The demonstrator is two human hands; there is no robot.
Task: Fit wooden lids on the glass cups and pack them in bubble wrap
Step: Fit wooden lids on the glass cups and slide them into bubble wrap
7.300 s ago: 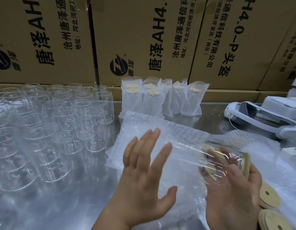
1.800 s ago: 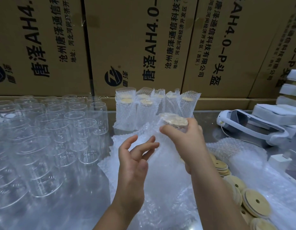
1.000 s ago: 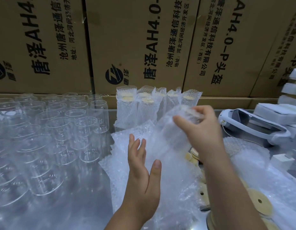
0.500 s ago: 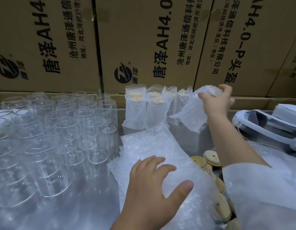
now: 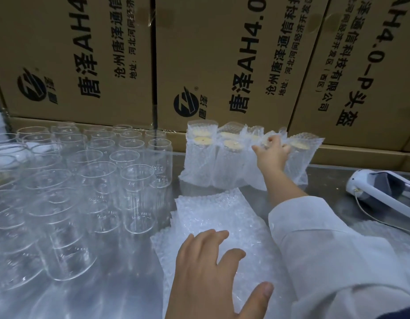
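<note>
My right hand [image 5: 271, 153] reaches to the back and grips the top of a bubble-wrapped cup [image 5: 257, 178], which stands on the table in the row of wrapped cups [image 5: 199, 157]. Wooden lids show through the open tops of those wraps. My left hand [image 5: 213, 272] rests with spread fingers on the flat stack of bubble-wrap bags [image 5: 213, 210] in front of me. Several bare glass cups [image 5: 135, 192] without lids stand packed together on the left. My right sleeve hides the loose lids.
Printed cardboard boxes [image 5: 222, 54] form a wall right behind the cups. A white headset [image 5: 383, 189] with a cable lies at the right. The steel table [image 5: 107, 295] shows between the glasses and the bags.
My right hand has carried the wrapped cup back and down into the row of wrapped cups. My left hand has stayed on the bag stack.
</note>
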